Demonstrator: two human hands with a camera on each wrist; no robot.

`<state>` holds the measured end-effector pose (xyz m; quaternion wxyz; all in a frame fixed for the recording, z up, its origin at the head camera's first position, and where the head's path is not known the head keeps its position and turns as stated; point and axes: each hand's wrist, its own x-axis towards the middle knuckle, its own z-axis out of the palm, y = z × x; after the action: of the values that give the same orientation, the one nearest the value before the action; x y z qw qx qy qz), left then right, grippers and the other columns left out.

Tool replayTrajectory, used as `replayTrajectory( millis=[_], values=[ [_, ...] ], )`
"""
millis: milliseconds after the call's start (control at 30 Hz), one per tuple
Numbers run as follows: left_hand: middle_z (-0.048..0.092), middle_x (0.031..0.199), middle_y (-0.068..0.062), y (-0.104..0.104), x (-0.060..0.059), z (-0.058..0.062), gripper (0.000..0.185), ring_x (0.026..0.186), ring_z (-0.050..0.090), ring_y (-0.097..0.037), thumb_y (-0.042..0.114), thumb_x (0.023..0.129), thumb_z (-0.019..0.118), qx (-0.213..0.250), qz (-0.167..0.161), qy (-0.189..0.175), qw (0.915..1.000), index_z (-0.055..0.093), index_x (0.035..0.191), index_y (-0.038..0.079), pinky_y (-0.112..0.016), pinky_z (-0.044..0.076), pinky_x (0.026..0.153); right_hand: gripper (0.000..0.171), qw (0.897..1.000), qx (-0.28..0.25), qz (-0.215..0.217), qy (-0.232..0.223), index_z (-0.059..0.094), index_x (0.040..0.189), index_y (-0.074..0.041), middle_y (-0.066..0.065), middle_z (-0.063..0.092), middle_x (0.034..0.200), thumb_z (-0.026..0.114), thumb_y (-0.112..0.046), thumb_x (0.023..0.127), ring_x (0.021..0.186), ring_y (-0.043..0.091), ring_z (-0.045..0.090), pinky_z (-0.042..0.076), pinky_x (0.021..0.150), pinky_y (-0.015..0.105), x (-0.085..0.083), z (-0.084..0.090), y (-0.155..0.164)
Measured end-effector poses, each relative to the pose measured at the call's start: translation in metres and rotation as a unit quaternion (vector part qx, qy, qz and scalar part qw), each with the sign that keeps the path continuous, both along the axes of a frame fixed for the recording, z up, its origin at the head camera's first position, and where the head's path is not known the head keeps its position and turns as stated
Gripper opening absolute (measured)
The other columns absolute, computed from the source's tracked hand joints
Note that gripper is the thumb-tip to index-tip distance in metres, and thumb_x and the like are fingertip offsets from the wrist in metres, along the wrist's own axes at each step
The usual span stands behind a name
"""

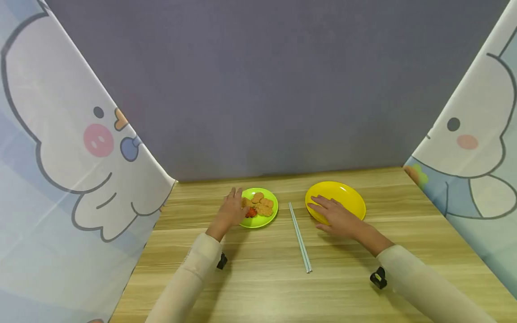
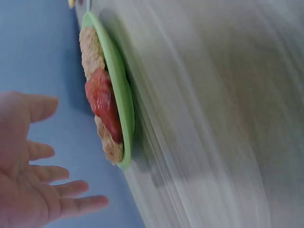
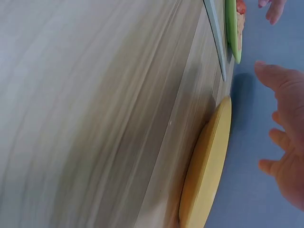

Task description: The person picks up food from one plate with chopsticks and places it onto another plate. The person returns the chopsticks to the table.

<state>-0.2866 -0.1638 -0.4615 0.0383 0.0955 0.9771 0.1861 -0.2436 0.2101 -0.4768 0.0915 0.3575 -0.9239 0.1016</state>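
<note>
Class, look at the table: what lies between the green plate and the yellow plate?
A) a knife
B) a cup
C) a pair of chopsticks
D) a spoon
C: a pair of chopsticks lies on the wooden table between the green plate holding food and the yellow plate.

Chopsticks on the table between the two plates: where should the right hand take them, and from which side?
Judging by the head view, grip the chopsticks near their near end, coming from above with the right hand. They lie flat and together on the table, clear of the green plate and yellow plate.
</note>
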Motion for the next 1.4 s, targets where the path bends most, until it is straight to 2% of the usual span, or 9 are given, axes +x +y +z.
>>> replayTrajectory(
  millis=[133, 233, 433, 667, 800, 900, 1067, 1267, 1400],
  values=[
    [0.024, 0.163, -0.031, -0.011, -0.007, -0.002, 0.068, 0.144, 0.034, -0.055, 0.021, 0.104, 0.056, 0.025, 0.031, -0.011, 0.9991, 0.025, 0.16, -0.002, -0.062, 0.041, 0.116, 0.06, 0.997, -0.002, 0.057, 0.053, 0.061, 0.136, 0.0, 0.022, 0.059, 0.141, 0.084, -0.019, 0.083, 0.128, 0.039, 0.058, 0.053, 0.103, 0.056, -0.004, -0.005, -0.007],
    [0.03, 0.159, -0.034, -0.018, -0.012, -0.007, 0.063, 0.142, 0.039, -0.053, 0.014, 0.104, 0.054, 0.026, 0.046, -0.023, 0.9983, 0.028, 0.157, -0.006, -0.06, 0.044, 0.113, 0.057, 0.994, 0.003, 0.087, 0.065, 0.064, 0.133, -0.004, 0.018, 0.063, 0.135, 0.085, -0.015, 0.081, 0.121, 0.034, 0.062, 0.056, 0.099, 0.05, -0.005, -0.01, -0.013],
    [0.043, 0.149, -0.037, -0.031, -0.022, -0.018, 0.057, 0.139, 0.044, -0.05, 0.003, 0.098, 0.048, 0.064, 0.073, -0.047, 0.9942, 0.036, 0.153, -0.009, -0.058, 0.047, 0.111, 0.046, 0.99, 0.004, 0.138, 0.033, 0.07, 0.128, -0.013, 0.011, 0.068, 0.127, 0.083, -0.011, 0.084, 0.114, 0.027, 0.065, 0.058, 0.096, 0.046, -0.002, -0.015, -0.026],
    [0.047, 0.151, -0.031, -0.038, -0.03, -0.022, 0.058, 0.143, 0.041, -0.047, 0.002, 0.093, 0.047, 0.078, 0.077, -0.061, 0.9921, 0.041, 0.149, -0.011, -0.056, 0.042, 0.117, 0.039, 0.985, 0.035, 0.167, 0.004, 0.076, 0.118, -0.025, 0.003, 0.068, 0.121, 0.083, -0.01, 0.083, 0.111, 0.019, 0.064, 0.057, 0.089, 0.038, 0.0, -0.016, -0.036],
    [0.052, 0.147, -0.03, -0.038, -0.033, -0.023, 0.06, 0.135, 0.051, -0.045, -0.001, 0.087, 0.051, 0.08, 0.079, -0.068, 0.9914, 0.046, 0.147, -0.01, -0.053, 0.05, 0.109, 0.035, 0.979, 0.043, 0.198, 0.015, 0.078, 0.11, -0.028, 0.002, 0.07, 0.116, 0.086, -0.012, 0.08, 0.109, 0.019, 0.064, 0.057, 0.089, 0.036, 0.002, -0.018, -0.04],
    [0.056, 0.144, -0.029, -0.038, -0.035, -0.025, 0.06, 0.118, 0.064, -0.039, -0.004, 0.085, 0.053, 0.101, 0.091, -0.085, 0.987, 0.051, 0.145, -0.007, -0.045, 0.06, 0.095, 0.03, 0.974, 0.045, 0.219, 0.028, 0.079, 0.104, -0.029, 0.0, 0.071, 0.113, 0.086, -0.012, 0.08, 0.105, 0.017, 0.064, 0.057, 0.09, 0.034, 0.003, -0.02, -0.044],
    [0.058, 0.14, -0.029, -0.038, -0.039, -0.029, 0.059, 0.085, 0.073, -0.029, -0.008, 0.082, 0.054, 0.152, 0.107, -0.107, 0.9768, 0.056, 0.141, -0.004, -0.032, 0.064, 0.066, 0.026, 0.973, 0.06, 0.222, 0.024, 0.079, 0.1, -0.033, -0.007, 0.07, 0.107, 0.083, -0.014, 0.084, 0.098, 0.012, 0.061, 0.05, 0.079, 0.026, 0.005, -0.022, -0.048],
    [0.055, 0.146, -0.024, -0.037, -0.034, -0.026, 0.058, 0.091, 0.069, -0.028, -0.006, 0.082, 0.055, 0.17, 0.109, -0.109, 0.9734, 0.06, 0.139, 0.001, -0.031, 0.062, 0.066, 0.025, 0.974, 0.09, 0.21, 0.012, 0.079, 0.098, -0.036, -0.012, 0.068, 0.105, 0.083, -0.016, 0.084, 0.096, 0.009, 0.059, 0.043, 0.074, 0.022, 0.006, -0.022, -0.049],
    [0.056, 0.143, -0.026, -0.038, -0.033, -0.026, 0.061, 0.084, 0.072, -0.026, -0.008, 0.083, 0.054, 0.212, 0.129, -0.129, 0.9602, 0.055, 0.144, 0.001, -0.037, 0.066, 0.072, 0.024, 0.972, 0.103, 0.21, 0.015, 0.077, 0.095, -0.036, -0.013, 0.066, 0.101, 0.082, -0.015, 0.084, 0.092, 0.009, 0.057, 0.046, 0.074, 0.024, 0.005, -0.018, -0.053]
  ],
)
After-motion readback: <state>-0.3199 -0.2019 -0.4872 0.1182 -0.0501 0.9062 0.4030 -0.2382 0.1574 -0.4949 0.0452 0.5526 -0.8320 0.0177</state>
